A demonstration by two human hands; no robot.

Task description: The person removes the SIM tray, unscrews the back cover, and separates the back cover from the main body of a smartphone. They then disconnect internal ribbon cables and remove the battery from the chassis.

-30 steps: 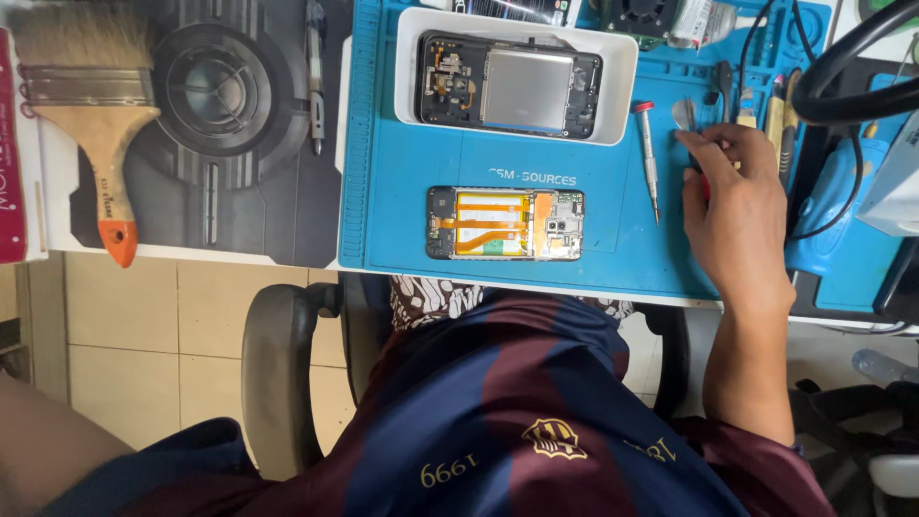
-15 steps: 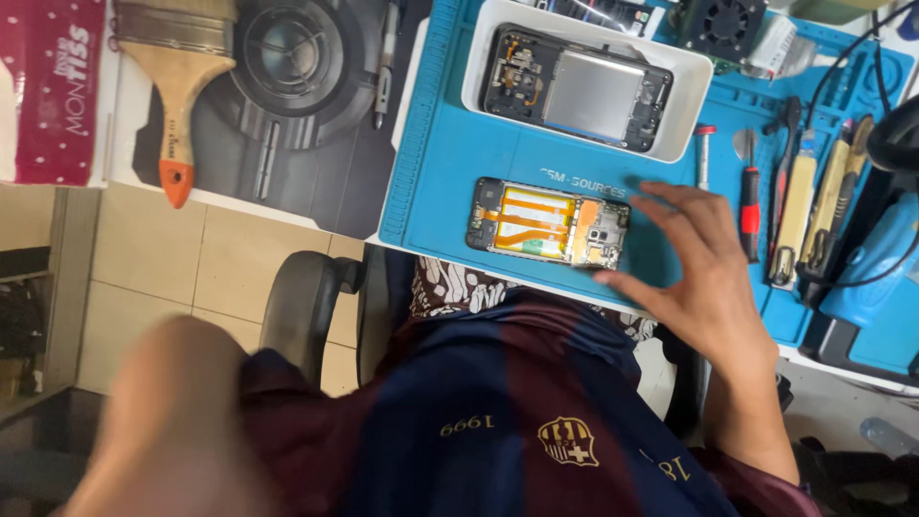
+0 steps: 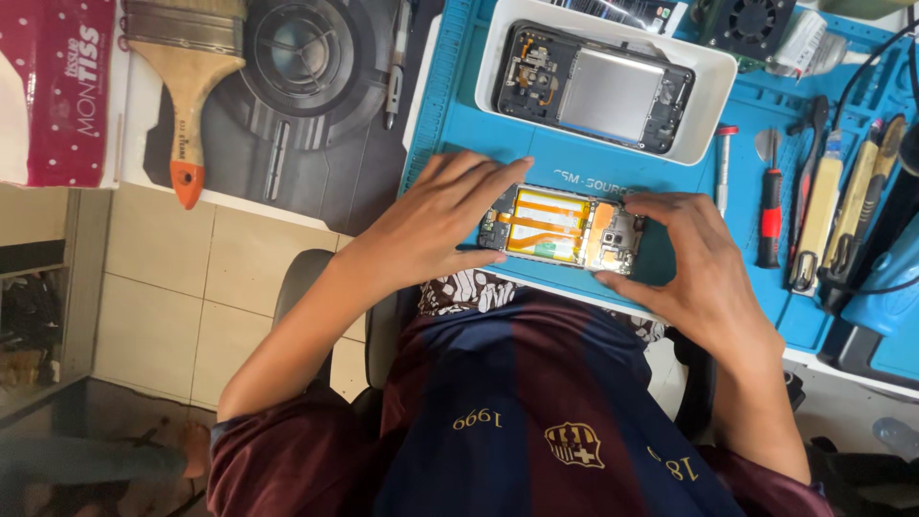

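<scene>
- Mat [image 3: 479,124], blue, under both hands; gives grip for the work.
- Tray [image 3: 498,57] w/ second phone, just beyond fingers, parked aside.
- Left hand [image 3: 436,225] & right hand [image 3: 704,278] pinch opened phone [image 3: 560,228] by its ends, fingers narrow, steadying it.

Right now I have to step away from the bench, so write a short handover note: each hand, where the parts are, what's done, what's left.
Left hand: fingers on the left end of the opened phone.
Right hand: fingers round its right end.
The phone lies on the blue mat, back off, its insides exposed.
A second opened phone sits in the white tray.
Red-handled screwdriver and other tools lie to the right, untouched.
Done: cover removed. Left: cannot tell.
</scene>
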